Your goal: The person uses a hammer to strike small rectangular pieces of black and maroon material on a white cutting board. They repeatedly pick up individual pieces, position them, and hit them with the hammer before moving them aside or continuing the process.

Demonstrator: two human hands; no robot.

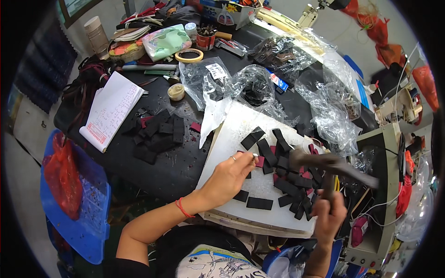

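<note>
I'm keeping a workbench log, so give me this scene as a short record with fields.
Left hand: fingertips together above the white rectangular board; anything pinched is too small to identify
Right hand: grips a dark metal-headed hammer, blurred, over scattered pieces
Pieces: flat black rectangular strips and smaller dark-red rectangles, on the board
Left of board: white handwritten notepad, loose pile of black pieces
Beyond board: crumpled clear plastic bags

The fabric strips (259, 203) are black, the smaller pieces (195, 127) maroon, the hammer (337, 167) greyish brown, the board (232, 134) white, the worktop (183, 172) black, the bracelet (181, 209) red, the pouch (167, 42) pale green, flower-patterned.
</note>
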